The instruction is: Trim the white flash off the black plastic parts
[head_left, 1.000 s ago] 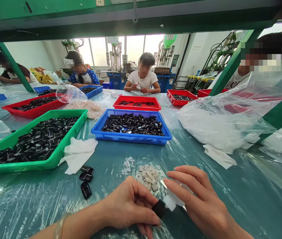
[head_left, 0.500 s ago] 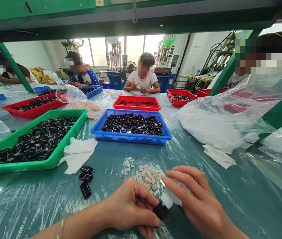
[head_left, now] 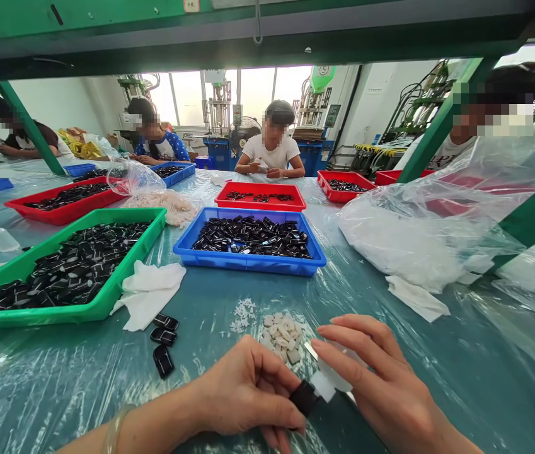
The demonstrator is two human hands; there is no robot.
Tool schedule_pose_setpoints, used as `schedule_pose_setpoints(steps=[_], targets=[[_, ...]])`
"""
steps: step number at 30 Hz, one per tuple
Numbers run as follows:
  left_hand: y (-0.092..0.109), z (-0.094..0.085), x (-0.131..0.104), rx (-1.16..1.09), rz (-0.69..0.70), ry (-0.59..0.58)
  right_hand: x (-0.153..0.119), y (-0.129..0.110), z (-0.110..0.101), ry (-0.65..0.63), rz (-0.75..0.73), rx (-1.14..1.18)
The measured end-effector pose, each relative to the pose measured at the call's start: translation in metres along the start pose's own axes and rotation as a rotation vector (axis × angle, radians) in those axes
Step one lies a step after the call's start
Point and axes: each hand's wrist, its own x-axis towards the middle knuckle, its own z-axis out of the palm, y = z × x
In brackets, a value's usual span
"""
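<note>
Pinched between the thumb and fingers of my left hand (head_left: pixel 248 397) is a small flat black plastic piece (head_left: pixel 304 398). A white squarish tab (head_left: pixel 324 386) sits at its right edge; whether it is joined to the piece I cannot tell. My right hand (head_left: pixel 385 384) curves around a whitish translucent item (head_left: pixel 338 369), its kind unclear, with a thin shiny strip (head_left: pixel 311 350) at the fingertips. The right thumb is hidden. Just beyond my hands lie a pile of small off-white chips (head_left: pixel 281 337) and a heap of white scraps (head_left: pixel 243 314).
Black pieces fill a green tray (head_left: pixel 106 310) and a blue tray (head_left: pixel 248 260). Several loose black pieces (head_left: pixel 163 360) lie near a white cloth (head_left: pixel 151 287). A clear plastic bag (head_left: pixel 418 233) stands right, by a green post (head_left: pixel 532 214). Co-workers sit opposite.
My right hand has shifted slightly right and away from my left. The white tab has moved a little right with it. My left hand keeps its grip on the black piece.
</note>
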Motion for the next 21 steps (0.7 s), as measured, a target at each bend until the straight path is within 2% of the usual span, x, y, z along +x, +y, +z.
schedule_pose_setpoints(steps=[12, 21], targets=[[0.0, 0.003, 0.002, 0.004, -0.028, 0.026, -0.003, 0.002, 0.012, 0.045, -0.01, 0.05], [0.004, 0.003, 0.001, 0.042, -0.01, 0.06, -0.001, 0.002, 0.004, 0.003, -0.008, 0.054]])
